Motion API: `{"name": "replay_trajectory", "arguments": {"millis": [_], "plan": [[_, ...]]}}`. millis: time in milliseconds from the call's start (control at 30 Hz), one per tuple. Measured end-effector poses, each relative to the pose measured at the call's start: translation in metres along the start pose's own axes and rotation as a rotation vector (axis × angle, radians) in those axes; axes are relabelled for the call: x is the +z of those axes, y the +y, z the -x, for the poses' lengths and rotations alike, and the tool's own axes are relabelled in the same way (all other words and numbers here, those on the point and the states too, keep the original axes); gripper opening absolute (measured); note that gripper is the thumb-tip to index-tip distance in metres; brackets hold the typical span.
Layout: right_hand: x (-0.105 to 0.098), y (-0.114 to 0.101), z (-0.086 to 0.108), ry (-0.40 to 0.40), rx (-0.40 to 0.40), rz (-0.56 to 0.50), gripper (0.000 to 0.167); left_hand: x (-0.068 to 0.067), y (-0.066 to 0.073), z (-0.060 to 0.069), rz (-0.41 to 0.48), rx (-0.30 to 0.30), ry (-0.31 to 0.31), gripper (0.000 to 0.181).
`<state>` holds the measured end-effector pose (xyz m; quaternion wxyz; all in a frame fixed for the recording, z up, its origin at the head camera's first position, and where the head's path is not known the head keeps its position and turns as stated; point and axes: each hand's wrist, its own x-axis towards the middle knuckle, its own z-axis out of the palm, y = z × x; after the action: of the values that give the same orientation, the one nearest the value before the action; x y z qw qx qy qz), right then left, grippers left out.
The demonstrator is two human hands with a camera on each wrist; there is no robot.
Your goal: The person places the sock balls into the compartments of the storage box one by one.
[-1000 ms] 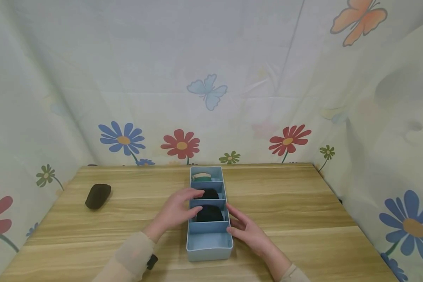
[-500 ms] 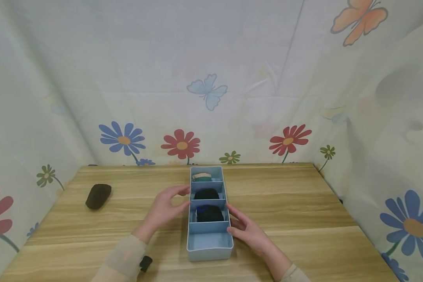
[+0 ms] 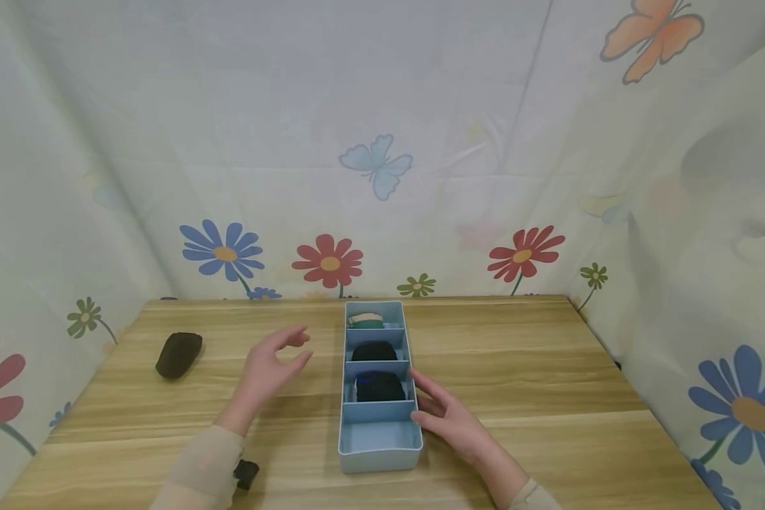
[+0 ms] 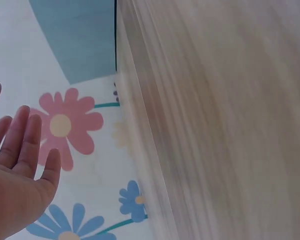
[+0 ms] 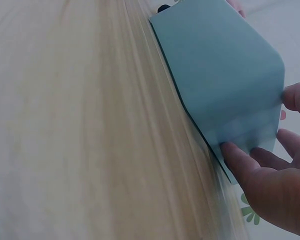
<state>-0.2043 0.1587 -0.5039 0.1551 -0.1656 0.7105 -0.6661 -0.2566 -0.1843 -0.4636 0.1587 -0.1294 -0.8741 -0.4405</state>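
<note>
A long light-blue divided box (image 3: 379,460) stands on the table, its compartments in a row. A green and cream bundle (image 3: 365,321) lies in the farthest compartment. Behind the bare front compartment sits a black bundle (image 3: 380,387) with a blue patch, and a plain black bundle (image 3: 374,351) fills the one beyond. They look like folded cloth. My left hand (image 3: 268,368) hovers left of the box, holding nothing, fingers loosely bent and thumb apart. My right hand (image 3: 452,423) rests its fingertips and thumb against the box's right side; the right wrist view shows this contact on the blue wall (image 5: 220,70).
A dark rounded bundle (image 3: 179,355) lies on the table at the far left. The wooden table (image 3: 516,354) ends at a white floral curtain (image 3: 459,212) along the back and sides. A small black piece (image 3: 246,474) sits at my left sleeve.
My left hand has drawn away to the left from over the black bundles, uncovering both. My right hand and the box have stayed in place.
</note>
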Motion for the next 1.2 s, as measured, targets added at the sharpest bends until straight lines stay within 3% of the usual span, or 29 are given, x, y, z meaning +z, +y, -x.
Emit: {"name": "replay_trajectory", "arguments": {"millis": [767, 1200], "plan": [[0.0, -0.002, 0.001, -0.005, -0.003, -0.005, 0.072, -0.047, -0.034, 0.002, 0.011, -0.091, 0.138, 0.05], [0.001, -0.005, 0.002, -0.012, 0.006, -0.018, 0.072, -0.077, -0.046, 0.009, -0.075, -0.163, 0.209, 0.054]]}}
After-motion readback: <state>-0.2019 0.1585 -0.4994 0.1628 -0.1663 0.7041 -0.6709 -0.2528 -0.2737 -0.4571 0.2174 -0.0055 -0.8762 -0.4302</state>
